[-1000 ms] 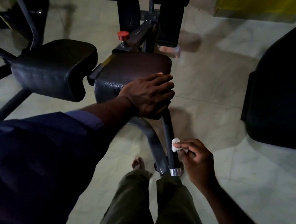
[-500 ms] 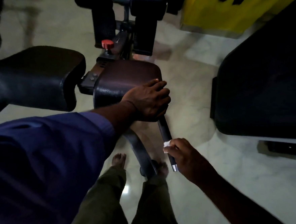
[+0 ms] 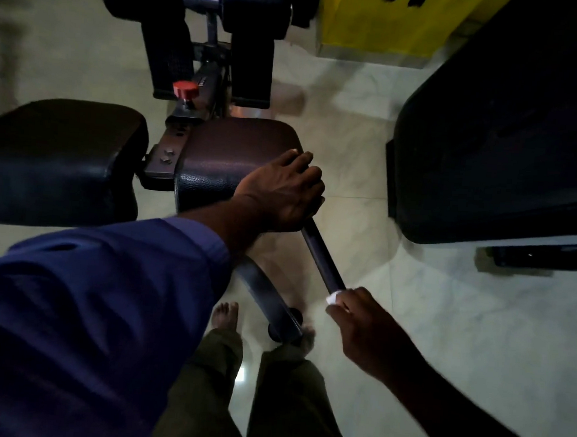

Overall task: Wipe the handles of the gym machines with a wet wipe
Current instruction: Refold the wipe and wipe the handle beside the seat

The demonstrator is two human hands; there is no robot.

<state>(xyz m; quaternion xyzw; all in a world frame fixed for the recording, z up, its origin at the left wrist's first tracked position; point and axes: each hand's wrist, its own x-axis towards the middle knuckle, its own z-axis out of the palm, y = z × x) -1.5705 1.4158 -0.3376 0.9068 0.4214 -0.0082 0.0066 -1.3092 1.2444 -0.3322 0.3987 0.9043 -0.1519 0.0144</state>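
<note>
Wipe (image 3: pixel 332 299) in right hand (image 3: pixel 365 326) at handle (image 3: pixel 322 259) end; left hand (image 3: pixel 282 194) on pad (image 3: pixel 223 149).

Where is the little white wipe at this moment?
In the head view, low and right of centre: the wet wipe is held in the right hand against the near end of the black handle, below the brown seat pad.

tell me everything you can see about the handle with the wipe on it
The handle is a straight, dark, round bar, smooth and slightly glossy; whether it is bare metal or sleeved cannot be told. It slants from under the brown seat pad down toward the person. The left hand rests on the pad's corner and covers the handle's upper end. The right hand grips the white wipe against its lower end, hiding the tip. Its middle stretch is bare.
</note>
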